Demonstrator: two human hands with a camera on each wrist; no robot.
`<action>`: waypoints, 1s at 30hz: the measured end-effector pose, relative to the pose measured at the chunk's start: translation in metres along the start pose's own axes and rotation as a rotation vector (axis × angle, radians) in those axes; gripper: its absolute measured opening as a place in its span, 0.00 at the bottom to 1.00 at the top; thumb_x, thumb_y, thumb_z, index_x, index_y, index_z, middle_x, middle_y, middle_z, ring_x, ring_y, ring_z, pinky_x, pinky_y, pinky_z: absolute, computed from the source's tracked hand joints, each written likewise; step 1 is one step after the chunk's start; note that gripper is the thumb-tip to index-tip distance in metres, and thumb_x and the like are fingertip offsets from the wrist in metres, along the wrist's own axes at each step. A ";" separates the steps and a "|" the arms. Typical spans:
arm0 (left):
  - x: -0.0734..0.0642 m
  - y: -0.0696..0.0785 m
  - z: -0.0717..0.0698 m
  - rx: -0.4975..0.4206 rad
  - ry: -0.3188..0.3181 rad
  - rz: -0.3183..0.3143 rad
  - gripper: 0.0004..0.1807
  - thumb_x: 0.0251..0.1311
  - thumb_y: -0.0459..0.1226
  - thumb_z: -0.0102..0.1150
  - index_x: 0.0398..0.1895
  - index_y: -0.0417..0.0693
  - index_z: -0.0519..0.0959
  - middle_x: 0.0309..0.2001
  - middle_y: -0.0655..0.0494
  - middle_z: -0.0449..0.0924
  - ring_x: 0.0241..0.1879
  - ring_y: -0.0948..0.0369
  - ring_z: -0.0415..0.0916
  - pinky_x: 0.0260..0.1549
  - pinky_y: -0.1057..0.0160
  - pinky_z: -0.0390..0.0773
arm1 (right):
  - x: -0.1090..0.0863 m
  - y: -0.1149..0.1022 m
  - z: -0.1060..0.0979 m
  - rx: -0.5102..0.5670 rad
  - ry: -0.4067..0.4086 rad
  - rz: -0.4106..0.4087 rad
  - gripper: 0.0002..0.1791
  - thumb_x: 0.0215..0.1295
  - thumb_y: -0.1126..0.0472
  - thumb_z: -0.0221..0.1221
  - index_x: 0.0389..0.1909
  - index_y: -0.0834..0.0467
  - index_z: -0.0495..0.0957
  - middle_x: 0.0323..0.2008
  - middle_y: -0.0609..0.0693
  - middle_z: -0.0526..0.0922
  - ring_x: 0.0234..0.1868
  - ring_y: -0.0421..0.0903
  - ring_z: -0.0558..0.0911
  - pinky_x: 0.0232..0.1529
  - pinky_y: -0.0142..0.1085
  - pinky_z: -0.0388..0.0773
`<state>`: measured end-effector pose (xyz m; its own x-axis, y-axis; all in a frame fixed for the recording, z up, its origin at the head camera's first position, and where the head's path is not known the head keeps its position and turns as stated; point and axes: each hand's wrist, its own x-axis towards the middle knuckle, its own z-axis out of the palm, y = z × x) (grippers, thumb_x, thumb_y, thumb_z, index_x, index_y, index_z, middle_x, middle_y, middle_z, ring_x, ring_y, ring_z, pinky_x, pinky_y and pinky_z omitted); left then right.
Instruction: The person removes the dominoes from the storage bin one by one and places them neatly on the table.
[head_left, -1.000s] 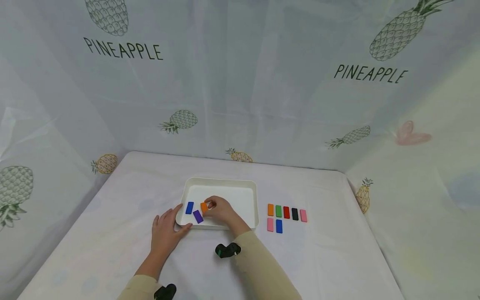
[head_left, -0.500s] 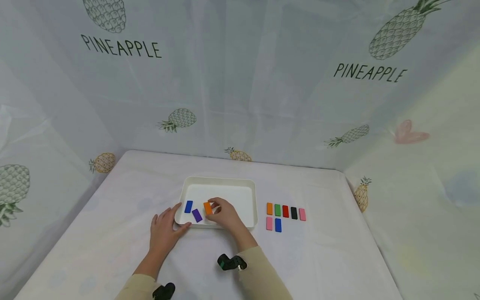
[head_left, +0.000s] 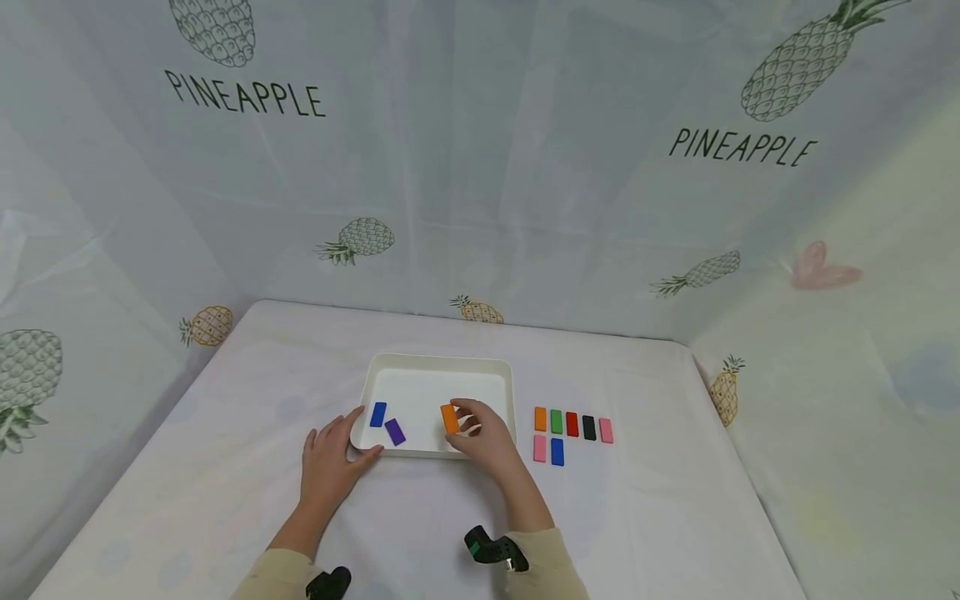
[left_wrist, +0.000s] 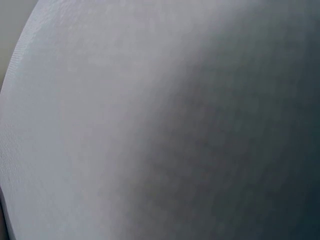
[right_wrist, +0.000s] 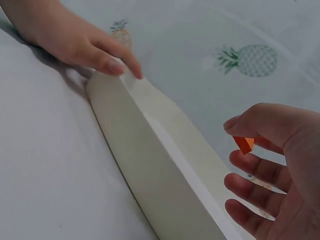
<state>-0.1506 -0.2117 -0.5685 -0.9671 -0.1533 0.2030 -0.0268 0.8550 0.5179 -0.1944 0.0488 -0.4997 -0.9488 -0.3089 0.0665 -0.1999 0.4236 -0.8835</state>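
Note:
My right hand (head_left: 489,437) pinches an orange rectangular tile (head_left: 449,419) between thumb and fingertips, over the right half of a shallow white tray (head_left: 442,360). In the right wrist view, one end of the orange tile (right_wrist: 244,144) shows beneath the thumb, while the lower fingers are spread loosely. My left hand (head_left: 327,468) rests at the tray's near left corner, thumb on the front rim and a fingertip on the left rim, fingers mostly extended. Inside the tray lie a blue tile (head_left: 378,414) and a slanted purple tile (head_left: 395,431). The left wrist view holds only blurred pale cloth and dark shadow.
Right of the tray, tiles lie in two rows on the white cloth (head_left: 660,500). Orange (head_left: 540,418), green (head_left: 556,421), red (head_left: 572,424), black (head_left: 588,428) and pink (head_left: 606,431) are behind; another pink (head_left: 539,448) and a blue (head_left: 557,452) are in front.
My right hand has moved to the right across the tray, carrying the orange tile away from the blue and purple ones. The left hand has stayed at the tray corner.

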 end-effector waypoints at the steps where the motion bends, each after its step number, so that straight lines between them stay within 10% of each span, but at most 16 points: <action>1: 0.000 0.000 0.000 0.001 0.001 0.001 0.46 0.52 0.58 0.67 0.70 0.47 0.64 0.63 0.38 0.71 0.66 0.40 0.60 0.66 0.34 0.42 | -0.002 0.001 -0.003 0.001 0.006 0.007 0.27 0.57 0.65 0.68 0.59 0.57 0.76 0.45 0.49 0.79 0.41 0.47 0.77 0.44 0.36 0.78; 30: -0.002 0.002 0.001 0.007 0.017 0.005 0.45 0.53 0.58 0.66 0.70 0.46 0.64 0.62 0.37 0.71 0.65 0.39 0.61 0.66 0.33 0.43 | -0.062 0.064 -0.090 -0.045 0.407 0.083 0.30 0.55 0.68 0.70 0.60 0.57 0.75 0.49 0.51 0.78 0.41 0.48 0.77 0.50 0.44 0.80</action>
<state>-0.1493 -0.2097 -0.5686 -0.9628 -0.1572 0.2196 -0.0238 0.8595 0.5106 -0.1701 0.1720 -0.5190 -0.9796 0.0855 0.1819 -0.1209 0.4726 -0.8729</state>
